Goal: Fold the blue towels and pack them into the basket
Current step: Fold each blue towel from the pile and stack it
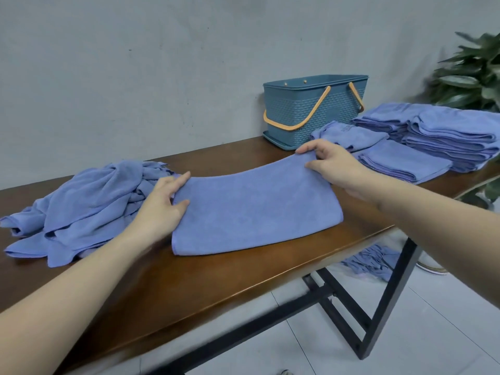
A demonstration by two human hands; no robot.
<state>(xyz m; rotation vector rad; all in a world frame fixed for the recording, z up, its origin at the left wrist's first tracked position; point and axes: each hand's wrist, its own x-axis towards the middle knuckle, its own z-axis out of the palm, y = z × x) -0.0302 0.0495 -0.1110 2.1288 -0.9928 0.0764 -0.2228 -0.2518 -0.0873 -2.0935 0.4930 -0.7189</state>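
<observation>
The half-folded towel (254, 209) lay flat mid-table (216, 288). Your left hand (162, 207) pinched its far-left corner, your right hand (332, 163) pinched the far-right one. Looked mid-fold; the next move probably needed one end carried across to the other. Unfolded pile (86, 207) sat left, folded stacks (443, 136) right, basket (311, 109) behind, apparently unpacked.

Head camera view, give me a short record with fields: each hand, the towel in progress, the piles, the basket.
left hand: pinches the left end of the half-folded blue towel
right hand: grips its far right corner
unfolded pile of crumpled blue towels: left on the brown wooden table
folded blue towel stacks: right
teal woven plastic basket: behind, orange handles down, contents hidden
</observation>
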